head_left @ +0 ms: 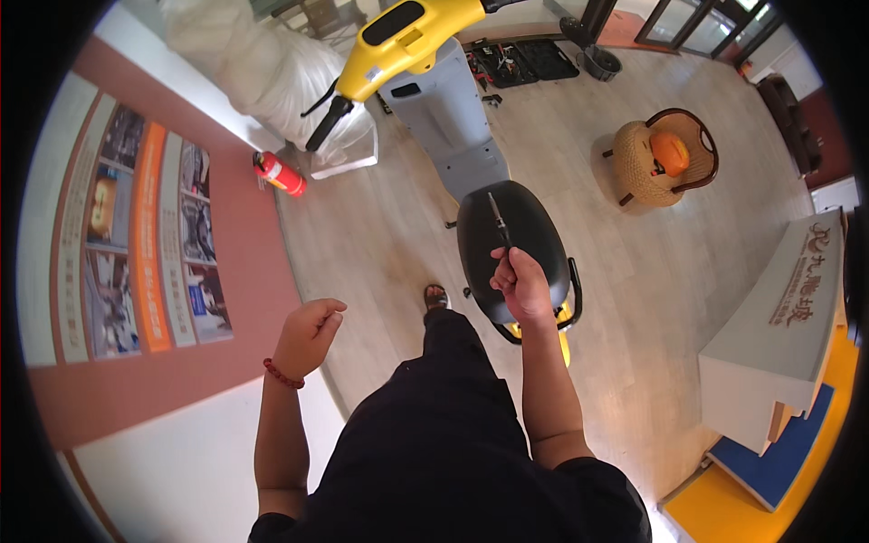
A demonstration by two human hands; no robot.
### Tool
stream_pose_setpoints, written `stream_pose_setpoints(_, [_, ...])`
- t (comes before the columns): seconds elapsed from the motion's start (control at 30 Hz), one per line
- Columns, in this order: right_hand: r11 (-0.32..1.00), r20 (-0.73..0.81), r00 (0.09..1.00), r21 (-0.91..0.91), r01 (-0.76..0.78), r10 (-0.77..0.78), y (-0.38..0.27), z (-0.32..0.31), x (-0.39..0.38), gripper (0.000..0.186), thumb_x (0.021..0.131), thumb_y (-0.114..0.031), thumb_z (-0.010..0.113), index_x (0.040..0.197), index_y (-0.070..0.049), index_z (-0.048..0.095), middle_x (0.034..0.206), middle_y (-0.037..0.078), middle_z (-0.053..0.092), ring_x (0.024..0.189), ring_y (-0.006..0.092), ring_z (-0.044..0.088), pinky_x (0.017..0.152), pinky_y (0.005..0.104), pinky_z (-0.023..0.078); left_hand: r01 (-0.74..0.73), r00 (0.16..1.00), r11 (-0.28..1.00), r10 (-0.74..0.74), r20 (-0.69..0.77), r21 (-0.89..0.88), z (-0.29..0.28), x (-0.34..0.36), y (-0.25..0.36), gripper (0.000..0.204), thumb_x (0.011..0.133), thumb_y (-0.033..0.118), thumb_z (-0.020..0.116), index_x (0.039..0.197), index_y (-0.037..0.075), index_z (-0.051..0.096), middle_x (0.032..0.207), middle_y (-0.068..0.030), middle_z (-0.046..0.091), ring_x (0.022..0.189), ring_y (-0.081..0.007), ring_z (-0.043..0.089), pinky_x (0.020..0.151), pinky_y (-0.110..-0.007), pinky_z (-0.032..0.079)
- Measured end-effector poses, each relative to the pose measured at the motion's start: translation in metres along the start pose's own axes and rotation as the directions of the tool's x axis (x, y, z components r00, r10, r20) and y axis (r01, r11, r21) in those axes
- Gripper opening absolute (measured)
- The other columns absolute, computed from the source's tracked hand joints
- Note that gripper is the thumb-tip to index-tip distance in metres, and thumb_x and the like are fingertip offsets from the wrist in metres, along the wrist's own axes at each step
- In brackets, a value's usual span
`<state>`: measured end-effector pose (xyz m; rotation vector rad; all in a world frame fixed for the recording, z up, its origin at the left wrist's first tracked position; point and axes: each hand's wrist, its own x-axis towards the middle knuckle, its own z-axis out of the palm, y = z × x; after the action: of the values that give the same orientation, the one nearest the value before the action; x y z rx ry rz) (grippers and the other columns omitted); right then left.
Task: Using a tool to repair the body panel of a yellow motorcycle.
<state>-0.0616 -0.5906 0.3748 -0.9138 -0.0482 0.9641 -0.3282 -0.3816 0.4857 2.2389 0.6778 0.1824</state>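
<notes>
My right hand point(523, 285) is closed round the dark handle of a screwdriver point(498, 217). Its metal shaft points forward, away from me, over the black seat point(507, 204) of a yellow and grey scooter. My left hand point(310, 337), with a red bead bracelet point(283, 374) at the wrist, hangs in the air to the left of the scooter. Its fingers are curled in with the thumb along them, and nothing shows in them. The scooter's yellow handlebar point(398, 50) and grey front panel point(448, 127) are ahead of me.
An open black tool case point(520, 63) lies on the floor beyond the scooter. A red fire extinguisher point(282, 174) stands by the left wall, near a plastic-wrapped bulky thing point(262, 72). To the right are a wicker chair point(644, 167) with an orange object and a white display box point(769, 335).
</notes>
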Motion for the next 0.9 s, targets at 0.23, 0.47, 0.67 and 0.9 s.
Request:
stream_pose_setpoints(0.23, [0.996, 0.000, 0.996, -0.009, 0.091, -0.091, -0.022, 0.003, 0.072, 0.031, 0.097, -0.027, 0.045, 0.096, 0.001, 0.057, 0.060, -0.003, 0.035, 0.055, 0.0107, 0.036, 0.060, 0.0302, 0.039, 0.066, 0.988, 0.998, -0.065, 0.140, -0.003, -0.036, 0.129, 0.008, 0.016, 0.089, 0.008, 0.053, 0.100, -0.001, 0.061, 0.074, -0.0051, 0.057, 0.067, -0.0099, 0.055, 0.061, -0.023, 0.045])
stream_pose_setpoints(0.47, [0.979, -0.161, 0.966, 0.006, 0.205, -0.202, -0.056, -0.021, 0.081, 0.031, 0.096, -0.026, 0.046, 0.095, 0.002, 0.060, 0.059, -0.003, 0.037, 0.055, 0.0106, 0.038, 0.060, 0.0308, 0.039, -0.058, 0.979, 0.998, 0.062, 0.194, -0.028, -0.015, 0.228, 0.003, 0.017, 0.090, 0.010, 0.054, 0.102, 0.000, 0.060, 0.077, -0.0041, 0.057, 0.066, -0.0094, 0.054, 0.062, -0.023, 0.045])
stream_pose_setpoints(0.67, [0.970, -0.301, 0.932, 0.073, 0.233, -0.201, -0.049, -0.029, 0.081, 0.031, 0.096, -0.027, 0.045, 0.096, 0.001, 0.060, 0.060, -0.003, 0.035, 0.056, 0.0104, 0.037, 0.060, 0.0305, 0.037, 0.080, 0.990, 0.985, -0.061, 0.128, -0.151, -0.009, 0.310, -0.039, 0.020, 0.091, 0.011, 0.053, 0.107, 0.001, 0.059, 0.083, -0.0026, 0.058, 0.072, -0.0081, 0.056, 0.064, -0.021, 0.046])
stream_pose_setpoints(0.9, [0.956, -0.422, 0.881, 0.097, 0.276, -0.212, -0.043, -0.011, 0.114, 0.031, 0.097, -0.026, 0.045, 0.096, 0.002, 0.059, 0.060, -0.003, 0.035, 0.056, 0.0103, 0.036, 0.062, 0.0299, 0.037, -0.012, 0.963, 0.986, 0.056, -0.265, 0.166, -0.030, 0.389, -0.106, 0.023, 0.084, 0.011, 0.059, 0.105, 0.001, 0.059, 0.089, -0.0124, 0.062, 0.074, -0.0229, 0.061, 0.068, -0.031, 0.050])
